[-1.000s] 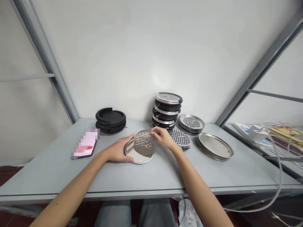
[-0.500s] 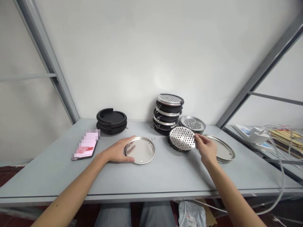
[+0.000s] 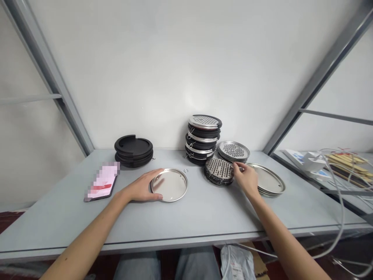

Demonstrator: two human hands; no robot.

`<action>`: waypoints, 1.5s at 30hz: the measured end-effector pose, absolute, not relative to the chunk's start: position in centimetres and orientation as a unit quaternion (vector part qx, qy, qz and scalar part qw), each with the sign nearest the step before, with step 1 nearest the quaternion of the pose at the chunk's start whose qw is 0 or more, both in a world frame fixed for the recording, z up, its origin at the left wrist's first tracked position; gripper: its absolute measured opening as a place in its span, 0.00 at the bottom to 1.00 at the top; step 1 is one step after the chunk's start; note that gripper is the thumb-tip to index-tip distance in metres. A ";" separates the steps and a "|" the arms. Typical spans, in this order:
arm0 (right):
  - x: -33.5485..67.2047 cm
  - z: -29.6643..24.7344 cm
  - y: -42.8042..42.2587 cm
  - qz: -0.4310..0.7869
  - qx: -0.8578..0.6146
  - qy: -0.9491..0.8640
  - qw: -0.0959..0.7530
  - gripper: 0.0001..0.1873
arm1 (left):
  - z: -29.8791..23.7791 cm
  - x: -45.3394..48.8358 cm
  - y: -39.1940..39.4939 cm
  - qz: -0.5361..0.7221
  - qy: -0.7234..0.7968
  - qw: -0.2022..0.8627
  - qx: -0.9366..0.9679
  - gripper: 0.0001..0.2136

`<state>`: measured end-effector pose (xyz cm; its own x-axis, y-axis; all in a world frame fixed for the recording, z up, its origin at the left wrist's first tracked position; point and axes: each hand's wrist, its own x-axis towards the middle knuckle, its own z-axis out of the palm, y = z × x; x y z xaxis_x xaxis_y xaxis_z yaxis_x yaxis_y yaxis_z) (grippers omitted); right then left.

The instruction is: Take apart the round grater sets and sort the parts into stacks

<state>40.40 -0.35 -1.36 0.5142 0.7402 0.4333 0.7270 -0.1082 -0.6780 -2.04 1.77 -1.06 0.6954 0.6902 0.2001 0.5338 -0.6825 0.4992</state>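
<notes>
My left hand (image 3: 142,188) lies flat and open against the left rim of a round steel tray (image 3: 170,184) on the grey table (image 3: 186,217). My right hand (image 3: 246,178) rests at the right edge of a low pile of perforated grater discs (image 3: 218,170), fingertips touching the top disc's rim, fingers loosely curled. A tiny wire ring (image 3: 185,170) lies just behind the tray.
Behind stand a tall stack of black-rimmed graters (image 3: 203,138), a pile of finer grater discs (image 3: 233,151), a stack of plain steel trays (image 3: 269,182) and a stack of black lids (image 3: 133,149). A phone (image 3: 101,182) lies left. Cables and papers (image 3: 335,163) crowd the right shelf.
My right hand carried a perforated disc from over the steel tray to the right and laid it flat on the disc pile. My left hand stayed on the tray.
</notes>
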 end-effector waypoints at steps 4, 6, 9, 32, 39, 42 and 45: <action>39.4 -0.7 -1.3 -0.053 -0.734 -0.525 0.427 0.25 | -1.2 -2.0 1.6 0.171 0.348 0.202 0.899 0.47; 38.2 -0.3 -1.8 -0.090 -0.692 -0.554 0.453 0.22 | -1.3 -2.0 1.5 0.155 0.363 0.200 0.897 0.51; 34.8 0.0 -2.8 -0.102 -0.594 -0.645 0.469 0.17 | -1.3 -1.7 1.4 0.146 0.377 0.201 0.893 0.54; 43.5 1.6 -9.5 -0.231 -0.611 -0.660 0.372 0.16 | -1.2 -1.9 1.9 0.303 0.359 0.199 0.860 0.30; 48.5 -1.4 -8.0 -0.185 -0.726 -0.631 0.201 0.20 | -1.1 -2.0 2.1 0.294 0.389 0.172 0.856 0.22; 48.2 -2.6 -8.1 -0.166 -0.731 -0.640 0.166 0.26 | -1.2 -2.1 2.1 0.292 0.389 0.172 0.857 0.21; 48.0 -3.1 -8.5 -0.176 -0.729 -0.638 0.174 0.27 | -1.2 -2.0 2.1 0.287 0.388 0.174 0.858 0.20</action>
<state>48.03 -8.48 -3.07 0.1229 0.8688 0.4796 0.9918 -0.1243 -0.0289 -2.02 2.08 -1.19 0.5344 0.7660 0.3575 0.5658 -0.6383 0.5219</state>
